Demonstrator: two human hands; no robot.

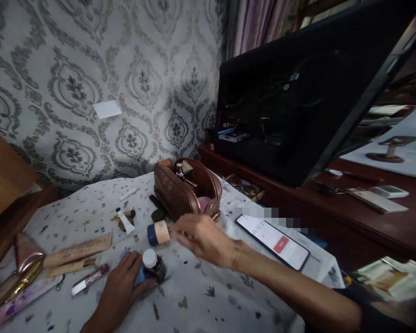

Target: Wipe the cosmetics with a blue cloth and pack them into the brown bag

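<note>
Curling over something blue (140,277), the left grip (124,276) touches a round, white-capped dark bottle (155,265); whether it holds either, I cannot tell. Just beside the blurred right grip (205,238), closure unclear, is a cylindrical peach-and-navy jar (158,232); beyond, an open brown leather-like bag (174,194) contains a silver-topped item (180,171).

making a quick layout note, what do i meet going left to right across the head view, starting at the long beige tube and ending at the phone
long beige tube → small white tube → blue-and-peach jar → right hand → phone
</note>
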